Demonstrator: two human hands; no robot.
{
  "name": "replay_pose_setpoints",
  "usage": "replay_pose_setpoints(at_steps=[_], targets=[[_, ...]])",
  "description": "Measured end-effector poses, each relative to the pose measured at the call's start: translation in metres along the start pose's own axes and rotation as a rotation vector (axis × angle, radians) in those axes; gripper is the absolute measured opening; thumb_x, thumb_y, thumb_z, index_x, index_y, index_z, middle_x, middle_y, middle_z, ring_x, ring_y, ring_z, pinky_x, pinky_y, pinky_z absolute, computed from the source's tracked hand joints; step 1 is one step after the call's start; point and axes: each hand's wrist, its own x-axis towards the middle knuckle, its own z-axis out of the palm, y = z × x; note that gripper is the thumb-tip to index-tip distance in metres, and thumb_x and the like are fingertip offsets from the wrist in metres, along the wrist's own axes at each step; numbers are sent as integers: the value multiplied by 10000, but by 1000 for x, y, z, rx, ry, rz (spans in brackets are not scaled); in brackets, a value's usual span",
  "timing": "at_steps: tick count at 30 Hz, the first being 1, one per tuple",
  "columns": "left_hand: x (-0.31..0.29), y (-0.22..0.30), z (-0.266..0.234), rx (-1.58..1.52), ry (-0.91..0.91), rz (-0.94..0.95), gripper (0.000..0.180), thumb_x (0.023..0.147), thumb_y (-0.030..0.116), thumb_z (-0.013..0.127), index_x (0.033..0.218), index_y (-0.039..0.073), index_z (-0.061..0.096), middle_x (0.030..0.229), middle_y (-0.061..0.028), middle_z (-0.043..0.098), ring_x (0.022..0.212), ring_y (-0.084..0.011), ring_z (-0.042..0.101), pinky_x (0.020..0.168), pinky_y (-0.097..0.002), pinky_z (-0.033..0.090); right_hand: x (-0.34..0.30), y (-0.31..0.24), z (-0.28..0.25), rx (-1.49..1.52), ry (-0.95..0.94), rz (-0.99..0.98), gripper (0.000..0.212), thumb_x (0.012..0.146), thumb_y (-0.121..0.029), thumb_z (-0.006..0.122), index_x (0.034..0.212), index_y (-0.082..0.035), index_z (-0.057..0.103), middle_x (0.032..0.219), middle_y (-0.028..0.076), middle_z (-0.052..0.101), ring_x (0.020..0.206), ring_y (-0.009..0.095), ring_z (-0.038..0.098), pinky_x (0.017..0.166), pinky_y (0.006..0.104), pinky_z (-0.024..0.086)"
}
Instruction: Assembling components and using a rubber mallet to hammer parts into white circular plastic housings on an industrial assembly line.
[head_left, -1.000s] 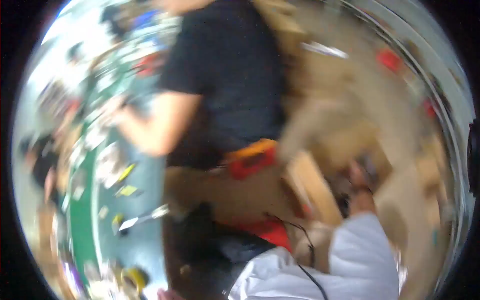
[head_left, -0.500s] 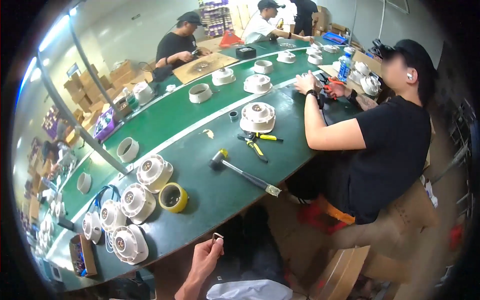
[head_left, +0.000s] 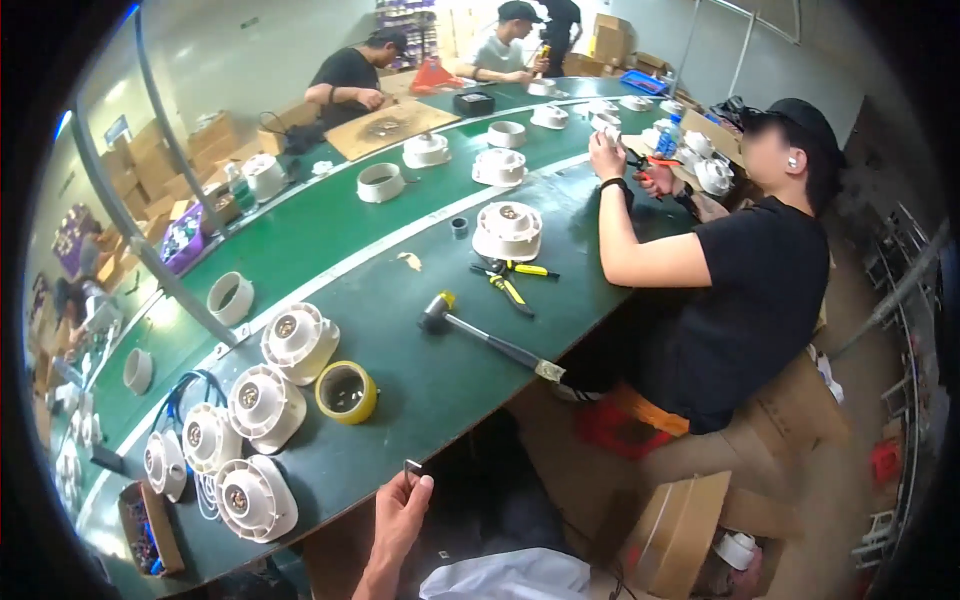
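My left hand (head_left: 400,515) is closed, thumb on top, just off the table's near edge. Between its thumb and fingers it pinches a small bent metal rod (head_left: 412,466); only the hooked tip shows. My right hand is out of view. Nearest on the table stand several round white housings (head_left: 256,498) with copper-coloured parts in their centres. Beside them is a roll of yellow tape (head_left: 346,392) with small bits inside its ring. A mallet (head_left: 490,340) with a black-and-yellow head lies farther right, its handle end over the edge.
Yellow-and-black pliers (head_left: 508,285) lie by another white housing (head_left: 507,231). A small parts box (head_left: 150,530) sits at the left end. A co-worker (head_left: 740,290) at the right holds red-handled pliers. The green conveyor (head_left: 330,225) carries white rings. Cardboard boxes (head_left: 680,530) stand on the floor.
The view has shifted, so the table things sit slightly farther left. My left hand still grips the bent rod. The co-worker at the right has raised a hand with a white part.
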Motion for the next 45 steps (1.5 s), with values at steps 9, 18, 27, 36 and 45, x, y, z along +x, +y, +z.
replay_pose_setpoints(at_steps=[9, 18, 27, 36, 45], targets=[[18, -4, 6, -166, -223, -46, 371, 946, 312, 575, 682, 53, 590, 526, 34, 477, 407, -25, 324, 393, -201, 245, -86, -12, -100, -158, 345, 65, 480, 918, -455, 530, 1181, -57, 573, 1076, 81, 633, 939, 212, 617, 683, 357, 527], [17, 38, 28, -249, -369, 90, 479, 950, 322, 558, 1274, -31, 534, 1169, -154, 642, 451, 6, 349, 398, -161, 290, -218, -243, 254, 428, -573, -532, 555, 798, -228, 680, 1231, 72, 506, 1067, 94, 608, 905, 139, 593, 803, 284, 503], [7, 35, -25, -295, -182, 99, 543, 901, 332, 625, 1279, -48, 532, 926, -44, 645, 530, -6, 388, 435, -174, 294, -277, -292, 415, 115, -1434, -429, 466, 830, -189, 713, 1156, 64, 498, 1021, 97, 619, 859, 125, 626, 707, 267, 542], [-3, 36, -35, -330, -105, 60, 513, 884, 267, 652, 1258, -67, 537, 801, 16, 610, 529, 1, 394, 435, -166, 277, -295, -298, 435, -6, -1473, -392, 449, 849, -254, 699, 1106, 63, 510, 893, 90, 649, 770, 120, 646, 607, 249, 556], [4, 31, -39, -327, -53, 87, 533, 897, 289, 646, 1267, -73, 517, 809, 9, 616, 513, 3, 388, 429, -164, 275, -295, -303, 447, -22, -1503, -376, 441, 847, -248, 704, 1106, 58, 520, 903, 86, 646, 767, 121, 643, 602, 248, 548]])
